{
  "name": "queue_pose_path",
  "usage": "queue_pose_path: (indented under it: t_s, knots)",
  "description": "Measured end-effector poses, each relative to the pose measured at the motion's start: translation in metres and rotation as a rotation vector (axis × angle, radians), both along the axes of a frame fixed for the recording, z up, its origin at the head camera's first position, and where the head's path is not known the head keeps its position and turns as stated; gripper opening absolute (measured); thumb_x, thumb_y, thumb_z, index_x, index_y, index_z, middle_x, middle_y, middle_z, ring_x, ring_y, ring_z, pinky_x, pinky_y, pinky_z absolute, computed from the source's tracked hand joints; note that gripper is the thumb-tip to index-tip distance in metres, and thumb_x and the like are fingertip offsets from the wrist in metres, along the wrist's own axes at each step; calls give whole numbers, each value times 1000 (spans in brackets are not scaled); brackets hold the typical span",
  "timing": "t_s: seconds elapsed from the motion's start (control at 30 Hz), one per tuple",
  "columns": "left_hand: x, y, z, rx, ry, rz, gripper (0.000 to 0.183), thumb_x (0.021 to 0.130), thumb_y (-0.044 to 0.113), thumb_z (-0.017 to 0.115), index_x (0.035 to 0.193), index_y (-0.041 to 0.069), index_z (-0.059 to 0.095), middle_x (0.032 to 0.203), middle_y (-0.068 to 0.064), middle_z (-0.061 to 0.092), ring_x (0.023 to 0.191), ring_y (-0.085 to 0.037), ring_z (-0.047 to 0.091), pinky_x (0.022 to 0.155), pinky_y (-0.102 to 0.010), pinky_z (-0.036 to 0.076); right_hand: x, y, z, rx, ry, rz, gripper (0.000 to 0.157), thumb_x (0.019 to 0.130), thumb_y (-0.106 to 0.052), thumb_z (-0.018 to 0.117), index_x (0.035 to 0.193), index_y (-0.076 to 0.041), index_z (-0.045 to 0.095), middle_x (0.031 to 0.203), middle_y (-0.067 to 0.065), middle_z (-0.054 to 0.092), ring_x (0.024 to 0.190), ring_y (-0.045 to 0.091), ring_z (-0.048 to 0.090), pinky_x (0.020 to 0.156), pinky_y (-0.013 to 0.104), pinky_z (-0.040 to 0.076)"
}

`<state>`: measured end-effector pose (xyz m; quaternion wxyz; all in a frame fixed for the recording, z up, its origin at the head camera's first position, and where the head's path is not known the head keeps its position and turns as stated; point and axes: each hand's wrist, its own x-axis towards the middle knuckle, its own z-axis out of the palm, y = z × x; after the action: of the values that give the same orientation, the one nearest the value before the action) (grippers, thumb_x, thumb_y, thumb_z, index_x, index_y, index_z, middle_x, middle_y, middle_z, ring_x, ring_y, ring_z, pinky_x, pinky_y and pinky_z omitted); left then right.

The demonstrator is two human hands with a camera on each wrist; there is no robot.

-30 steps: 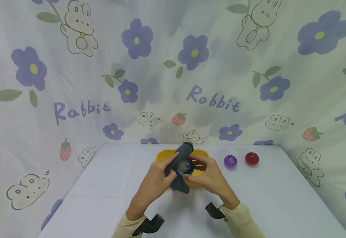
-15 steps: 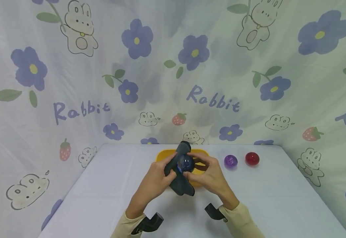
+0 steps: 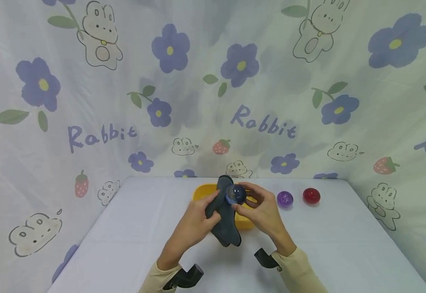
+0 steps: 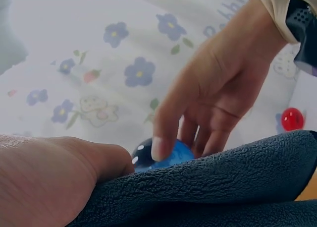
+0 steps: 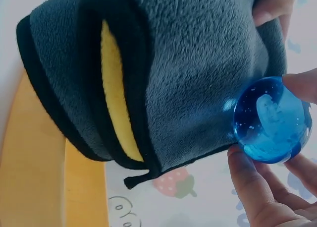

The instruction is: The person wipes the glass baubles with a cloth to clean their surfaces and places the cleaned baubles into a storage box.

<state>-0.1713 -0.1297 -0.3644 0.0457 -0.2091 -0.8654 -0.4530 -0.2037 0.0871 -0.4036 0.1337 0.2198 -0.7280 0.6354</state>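
My left hand [image 3: 194, 217] grips a folded dark grey towel [image 3: 224, 221], its thumb lying on top of the plush fabric. Black edging and a strip of yellow underside show on the towel [image 5: 193, 83] in the right wrist view. My right hand [image 3: 266, 208] holds a clear blue ball [image 3: 236, 194] between thumb and fingers, at the towel's right side. Inside the ball [image 5: 272, 120] a pale shape and small bubbles are visible. From the left wrist view, the towel's fold partly hides the ball [image 4: 181, 152]. Both hands are above the table, over a yellow container.
The yellow container [image 3: 202, 190] stands behind and below the towel, mostly covered by it. To its right on the white table [image 3: 132, 219] lie a purple ball [image 3: 285, 199] and a red ball [image 3: 311, 196]. A patterned curtain [image 3: 198, 89] surrounds the table's back and sides.
The ball has moved up and slightly right with my right hand, from the towel's middle to its upper right side. The towel now hangs straighter and a little lower in my left hand.
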Motion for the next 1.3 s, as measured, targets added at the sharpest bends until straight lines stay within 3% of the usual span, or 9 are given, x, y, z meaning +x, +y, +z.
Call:
queue_pose_path:
  t_s: [0.2,0.37,0.57,0.8,1.07,1.3]
  knots:
    - [2,3,0,-4,-10,-7,59,88,-1,60,147,-2,54,114,-22,69,63,-10,62,50,-18,47,-4,3,-5,25,-25,-29,65,78,-6,85,139,-7,64,132,16,68,115,34,71,98,39,56]
    - [4,4,1,9,5,13,59,88,-1,59,147,2,56,105,-19,69,52,-6,55,46,-17,40,-7,5,-6,101,2,-58,61,79,-11,85,137,-9,67,126,13,73,112,32,71,102,43,56]
    - [4,3,0,35,45,40,59,88,-2,59,146,8,59,106,-17,69,57,-6,55,48,-15,41,-9,6,-5,161,17,-40,57,79,-15,84,134,-12,69,115,8,76,102,21,71,94,34,58]
    - [3,2,-1,31,114,50,58,87,-4,60,144,8,61,108,-18,72,67,-10,61,52,-16,44,-6,5,-3,219,3,10,58,78,-17,87,132,-14,68,120,6,74,97,17,71,93,29,58]
    - [0,0,-1,-18,114,46,60,88,-4,59,146,9,59,77,-8,57,45,0,34,46,-16,35,5,1,5,266,24,41,61,75,-19,89,131,-6,68,120,7,74,99,18,72,97,34,57]
    - [-2,-3,-2,-24,116,22,59,88,-4,59,146,8,59,94,-16,66,48,-1,44,47,-16,39,7,0,5,200,68,72,56,76,-15,88,129,-8,70,118,8,76,100,17,73,96,32,58]
